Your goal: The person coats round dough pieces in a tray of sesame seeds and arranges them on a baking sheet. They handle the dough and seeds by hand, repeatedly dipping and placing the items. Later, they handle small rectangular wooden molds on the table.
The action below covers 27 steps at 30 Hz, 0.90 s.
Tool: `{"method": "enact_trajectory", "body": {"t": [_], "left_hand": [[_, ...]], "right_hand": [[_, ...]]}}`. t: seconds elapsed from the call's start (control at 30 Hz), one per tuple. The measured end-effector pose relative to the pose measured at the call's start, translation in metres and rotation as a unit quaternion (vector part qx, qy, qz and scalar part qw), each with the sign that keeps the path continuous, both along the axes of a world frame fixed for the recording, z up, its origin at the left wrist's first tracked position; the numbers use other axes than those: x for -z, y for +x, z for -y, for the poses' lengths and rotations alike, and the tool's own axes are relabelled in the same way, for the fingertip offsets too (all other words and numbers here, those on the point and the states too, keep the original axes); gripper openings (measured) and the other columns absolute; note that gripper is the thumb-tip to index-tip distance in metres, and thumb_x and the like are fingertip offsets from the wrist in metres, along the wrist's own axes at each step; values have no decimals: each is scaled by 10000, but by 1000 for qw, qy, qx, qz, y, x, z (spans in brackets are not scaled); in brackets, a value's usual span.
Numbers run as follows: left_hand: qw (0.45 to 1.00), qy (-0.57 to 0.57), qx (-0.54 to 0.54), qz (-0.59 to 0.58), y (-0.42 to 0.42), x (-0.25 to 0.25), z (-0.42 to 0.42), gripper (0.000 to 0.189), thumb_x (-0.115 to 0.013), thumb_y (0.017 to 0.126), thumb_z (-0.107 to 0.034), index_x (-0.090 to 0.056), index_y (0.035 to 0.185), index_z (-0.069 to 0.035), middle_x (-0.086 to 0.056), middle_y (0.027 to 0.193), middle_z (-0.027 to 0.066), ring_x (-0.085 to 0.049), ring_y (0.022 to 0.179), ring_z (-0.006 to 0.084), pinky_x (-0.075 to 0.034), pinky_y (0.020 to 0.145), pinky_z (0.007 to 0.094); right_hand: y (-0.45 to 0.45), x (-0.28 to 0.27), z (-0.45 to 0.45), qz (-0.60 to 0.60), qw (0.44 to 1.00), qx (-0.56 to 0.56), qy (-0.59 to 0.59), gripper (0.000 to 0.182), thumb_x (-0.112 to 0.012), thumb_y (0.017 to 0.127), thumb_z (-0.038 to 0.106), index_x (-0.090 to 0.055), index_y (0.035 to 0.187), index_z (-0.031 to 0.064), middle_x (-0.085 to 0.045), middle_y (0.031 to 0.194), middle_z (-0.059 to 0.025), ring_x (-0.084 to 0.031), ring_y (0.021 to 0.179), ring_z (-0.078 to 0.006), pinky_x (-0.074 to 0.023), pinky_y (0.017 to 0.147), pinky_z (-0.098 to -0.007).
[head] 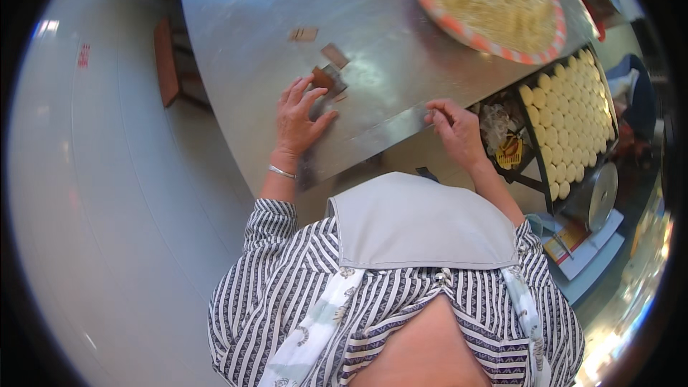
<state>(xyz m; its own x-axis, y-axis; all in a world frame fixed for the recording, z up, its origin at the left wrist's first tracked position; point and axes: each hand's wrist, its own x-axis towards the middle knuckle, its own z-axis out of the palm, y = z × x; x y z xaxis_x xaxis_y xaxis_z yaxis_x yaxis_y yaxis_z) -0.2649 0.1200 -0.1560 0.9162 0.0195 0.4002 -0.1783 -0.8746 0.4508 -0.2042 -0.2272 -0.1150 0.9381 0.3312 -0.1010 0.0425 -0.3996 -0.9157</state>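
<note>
My left hand [302, 118] hovers over or rests on the metal table [236, 80], fingers spread, fingertips at a small brown block or box [327, 79]; whether they touch it I cannot tell. Beside that block lie a dark grey piece and a pinkish-brown flat piece [335, 56]. A tan rectangular piece [304, 34] is farther up the table. My right hand [456, 131] is at the table's near edge with its fingers curled; whether something small is pinched in them cannot be told.
A large round tray with a red-and-white rim [467, 37] holds pale yellow food at the upper right. Right of me, a dark rack tray [537, 172] bears rows of round dough pieces. A wooden stool [165, 64] stands left of the table. Papers [586, 247] lie at the lower right.
</note>
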Motion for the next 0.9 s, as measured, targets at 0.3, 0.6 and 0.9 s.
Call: {"method": "enact_trajectory", "body": {"t": [0.3, 0.6, 0.9], "left_hand": [[986, -125, -110, 15, -15, -15, 4, 315, -807, 865, -152, -729, 1162, -84, -703, 1243, 99, -666, 1088, 264, -558, 892, 385], [950, -233, -208, -3, 45, -36, -23, 429, -786, 875, -201, -687, 1269, -65, -674, 1070, 109, -662, 980, 240, -554, 827, 374], [981, -45, -139, -125, 95, -62, -31, 406, -825, 838, -288, -685, 1186, -135, -632, 1210, 141, -642, 1083, 349, -536, 891, 459]], "right_hand": [[77, -5, -84, 118, 984, -104, -86, 271, -667, 977, 220, -704, 1191, 58, -740, 1060, -129, -715, 938, -274, -557, 820, -384], [88, -11, -142, 203, 926, -121, -295, 298, -801, 864, 322, -659, 990, 93, -657, 1040, -118, -678, 970, -334, -556, 781, -462], [75, -19, -117, 108, 968, -155, -166, 263, -728, 898, 281, -638, 1029, 72, -656, 1017, -165, -658, 948, -379, -533, 799, -482]]}}
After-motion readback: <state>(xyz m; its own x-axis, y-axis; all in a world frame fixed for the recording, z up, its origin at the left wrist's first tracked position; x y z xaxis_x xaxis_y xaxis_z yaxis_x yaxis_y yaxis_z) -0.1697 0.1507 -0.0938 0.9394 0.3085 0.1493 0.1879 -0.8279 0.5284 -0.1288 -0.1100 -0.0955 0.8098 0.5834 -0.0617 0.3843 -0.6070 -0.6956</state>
